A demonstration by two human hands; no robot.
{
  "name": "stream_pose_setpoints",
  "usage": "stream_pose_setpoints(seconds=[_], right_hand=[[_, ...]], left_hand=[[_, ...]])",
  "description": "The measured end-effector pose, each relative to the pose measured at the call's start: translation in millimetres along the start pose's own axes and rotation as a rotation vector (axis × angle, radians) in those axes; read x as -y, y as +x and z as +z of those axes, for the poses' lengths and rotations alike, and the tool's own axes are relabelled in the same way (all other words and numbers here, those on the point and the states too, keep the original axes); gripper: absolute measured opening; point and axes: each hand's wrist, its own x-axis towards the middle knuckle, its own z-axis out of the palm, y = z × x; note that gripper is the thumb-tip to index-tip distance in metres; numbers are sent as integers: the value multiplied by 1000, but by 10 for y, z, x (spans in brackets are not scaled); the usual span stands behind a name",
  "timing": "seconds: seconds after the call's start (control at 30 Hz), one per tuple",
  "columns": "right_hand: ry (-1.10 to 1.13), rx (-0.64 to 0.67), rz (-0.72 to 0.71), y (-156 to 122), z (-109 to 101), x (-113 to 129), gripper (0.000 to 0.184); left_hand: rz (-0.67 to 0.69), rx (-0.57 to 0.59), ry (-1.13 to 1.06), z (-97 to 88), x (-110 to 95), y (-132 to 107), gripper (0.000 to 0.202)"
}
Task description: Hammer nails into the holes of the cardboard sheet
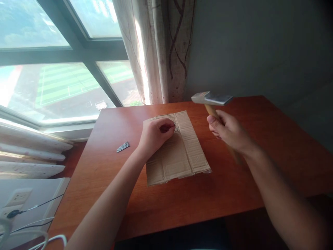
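1 hammer (218, 99) in RH (227, 130), LH (157, 133) over cardbd (178, 158)

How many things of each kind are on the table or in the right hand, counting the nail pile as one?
Hammer: 1
Cardboard sheet: 1
Nail pile: 1 (single nails too small to count surely)
Total: 3

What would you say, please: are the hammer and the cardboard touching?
Apart: the head view shows reddish-brown tabletop between the cardboard and the hammer, which is held up in the right hand.
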Motion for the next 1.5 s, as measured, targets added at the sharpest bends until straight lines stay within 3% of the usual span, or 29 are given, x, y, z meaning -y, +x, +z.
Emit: stream_pose_setpoints(seconds=[0.1,0.23,0.5,1.07,1.5], right_hand=[[-313,139,-44,-16,-17,105,49],[-532,195,-123,28,12,308,53],[-516,278,-134,133,31,636,57],[-732,417,59,126,51,716,48],[-677,404,52,91,74,652,48]], left_hand=[[8,-9,1,8,16,0,5],[10,2,-2,11,32,11,6],[23,9,-5,12,27,4,8],[6,79,30,9,20,16,7],[3,115,64,-4,35,27,8]])
